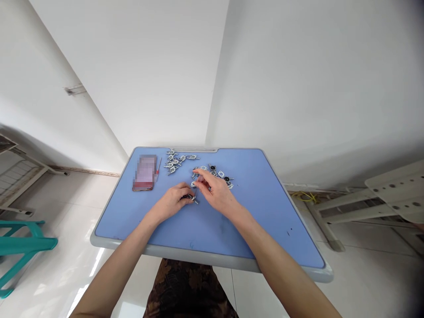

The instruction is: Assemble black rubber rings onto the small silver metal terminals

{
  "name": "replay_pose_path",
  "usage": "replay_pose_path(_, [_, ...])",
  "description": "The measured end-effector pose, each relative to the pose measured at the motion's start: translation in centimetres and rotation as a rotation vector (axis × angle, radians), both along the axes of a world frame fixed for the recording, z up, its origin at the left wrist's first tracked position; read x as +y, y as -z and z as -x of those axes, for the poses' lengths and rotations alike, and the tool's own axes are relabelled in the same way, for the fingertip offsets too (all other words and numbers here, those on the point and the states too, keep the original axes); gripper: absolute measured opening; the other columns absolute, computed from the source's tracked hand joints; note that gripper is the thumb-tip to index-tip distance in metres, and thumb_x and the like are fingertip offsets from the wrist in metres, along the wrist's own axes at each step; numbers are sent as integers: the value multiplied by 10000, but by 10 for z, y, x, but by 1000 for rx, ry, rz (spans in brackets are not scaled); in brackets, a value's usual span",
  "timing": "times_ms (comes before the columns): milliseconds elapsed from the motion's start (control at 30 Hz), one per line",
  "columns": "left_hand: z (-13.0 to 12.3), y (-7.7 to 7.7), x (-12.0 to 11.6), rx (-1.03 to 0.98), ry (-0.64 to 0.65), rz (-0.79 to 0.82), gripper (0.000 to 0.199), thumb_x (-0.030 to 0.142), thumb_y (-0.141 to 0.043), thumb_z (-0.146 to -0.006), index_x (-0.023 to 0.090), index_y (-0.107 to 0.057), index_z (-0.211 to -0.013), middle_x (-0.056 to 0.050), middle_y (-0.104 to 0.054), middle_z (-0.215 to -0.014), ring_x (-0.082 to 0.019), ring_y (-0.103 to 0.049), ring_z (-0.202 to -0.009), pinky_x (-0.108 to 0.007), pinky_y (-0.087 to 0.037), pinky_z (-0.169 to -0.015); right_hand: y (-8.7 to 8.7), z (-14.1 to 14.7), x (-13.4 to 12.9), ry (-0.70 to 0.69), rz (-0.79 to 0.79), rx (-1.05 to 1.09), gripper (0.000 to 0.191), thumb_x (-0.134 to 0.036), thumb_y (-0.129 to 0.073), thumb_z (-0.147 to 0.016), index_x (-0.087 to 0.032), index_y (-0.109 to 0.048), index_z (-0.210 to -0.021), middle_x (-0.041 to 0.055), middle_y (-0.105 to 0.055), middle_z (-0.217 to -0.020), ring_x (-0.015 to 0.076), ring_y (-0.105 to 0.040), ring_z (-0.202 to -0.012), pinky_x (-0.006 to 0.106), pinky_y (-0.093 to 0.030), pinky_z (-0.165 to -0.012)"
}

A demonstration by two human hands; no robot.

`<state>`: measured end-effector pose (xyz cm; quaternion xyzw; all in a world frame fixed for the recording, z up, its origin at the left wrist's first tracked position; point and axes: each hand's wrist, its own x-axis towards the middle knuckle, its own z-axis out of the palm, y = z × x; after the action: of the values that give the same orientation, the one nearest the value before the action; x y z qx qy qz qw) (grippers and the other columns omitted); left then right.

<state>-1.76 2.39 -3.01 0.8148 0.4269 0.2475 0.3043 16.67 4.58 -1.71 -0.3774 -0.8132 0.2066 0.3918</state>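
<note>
My left hand (171, 203) rests on the blue desktop (212, 234), its fingers closed on a small metal fitting (191, 199). My right hand (215, 192) sits just beyond it, with its fingertips pinching a slim small screwdriver (198, 186) whose thin shaft reaches down to that fitting. Scattered under and past my right fingers lies a group of small metal fittings (213, 173). A second group of similar fittings (173, 161) lies farther back on the desk. To its left are a red-tipped thin tool (159, 165) and a phone (144, 172) with a blurred screen.
The desk has a grey rim (195, 149) with a slot at the back. A teal plastic stool (23, 243) stands on the tiled floor to the left, near a wire rack (16, 176). A pale frame (364, 203) and a yellow cable (304, 196) lie to the right.
</note>
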Motion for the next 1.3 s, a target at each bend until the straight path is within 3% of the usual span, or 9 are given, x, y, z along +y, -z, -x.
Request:
replay_pose_path(467, [0,8,13,-55,36,-5,178,265,-487,-895,185,-627,-971,-58,-594,-1007,-177,-571,-952,-302,-450,-870,7,3,23,95,-44,52,329,-238,-510,-874,-196,-525,-1199,1,-628,-732,151,-574,-627,283,-459,-646])
replay_pose_path(867, [-2,7,10,-42,49,-30,152,257,-499,-895,181,-606,-973,-51,-576,-1016,-166,-569,-953,-300,-448,-878,-2,2,19,105,76,24,263,-215,-536,-846,-187,-571,-1106,-25,-589,-660,127,-519,-559,263,-422,-617])
replay_pose_path(1300, [1,16,10,-39,14,-109,130,227,-593,-840,212,-658,-952,-47,-554,-1028,-182,-560,-974,-314,-461,-879,-11,-5,0,-74,155,68,40,-222,-510,-840,-221,-542,-866,-29,-549,-683,117,-492,-571,240,-403,-594])
